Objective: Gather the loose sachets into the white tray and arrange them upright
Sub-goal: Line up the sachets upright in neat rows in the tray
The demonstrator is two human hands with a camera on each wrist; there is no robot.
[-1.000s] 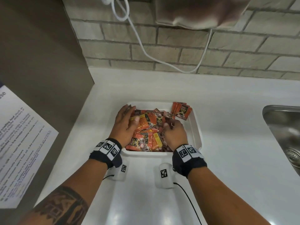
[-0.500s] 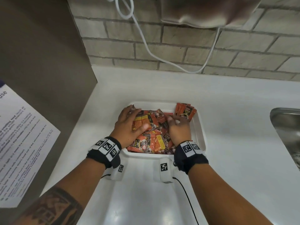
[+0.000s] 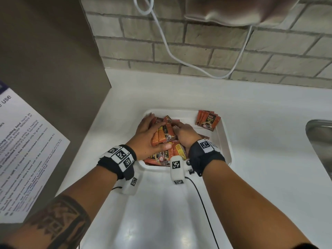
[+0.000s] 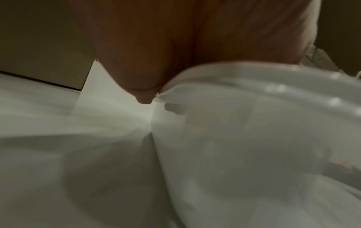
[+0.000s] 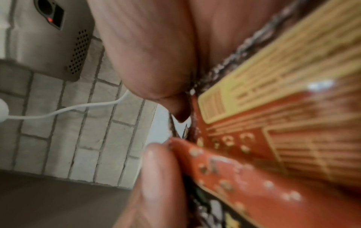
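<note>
Orange coffee sachets (image 3: 162, 136) heaped in white tray (image 3: 224, 133) on white countertop (image 3: 269, 141), bunched between both hands. Left hand (image 3: 145, 137) curled round the bundle, thumb across its front. Right hand (image 3: 186, 134) pressed against the other side, apparently pinching sachets. Small upright stack (image 3: 208, 120) in far-right tray corner. Steel sink (image 3: 319, 141) at right.

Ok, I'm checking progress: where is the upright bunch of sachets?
In the head view, the upright bunch of sachets leans in the far right corner of the white tray, beyond the right hand.
</note>
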